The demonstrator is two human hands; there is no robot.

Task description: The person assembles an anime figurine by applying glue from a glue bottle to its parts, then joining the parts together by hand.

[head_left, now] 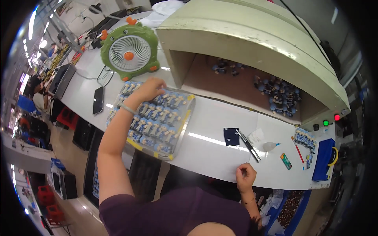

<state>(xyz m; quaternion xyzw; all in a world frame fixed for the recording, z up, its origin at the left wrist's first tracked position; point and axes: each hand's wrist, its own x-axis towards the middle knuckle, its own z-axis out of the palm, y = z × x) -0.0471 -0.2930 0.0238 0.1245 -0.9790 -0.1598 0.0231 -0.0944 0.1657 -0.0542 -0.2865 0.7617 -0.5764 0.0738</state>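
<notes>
My left hand (150, 89) reaches over the far rows of a clear plastic tray (184, 122) with yellow tape at its edges. In the tray lie several rows of small blue-and-white figurines (152, 114). The fingers of that hand are bent and close together, and what is between them, if anything, is hidden. At the front edge of the white table, my right hand (246, 177) is loosely curled into a fist, with nothing visible inside. Beyond it lie a dark blue cloth square (231, 136) and a pair of slim metallic pen-like tools (249, 146).
A cream hooded machine (252, 35) holds more figurines (280, 94). A green fan (130, 51) and a phone (98, 100) stand at the left. To the right are a small bottle (269, 146), a green packet (286, 161), a red stick (298, 150) and a blue tape dispenser (323, 160).
</notes>
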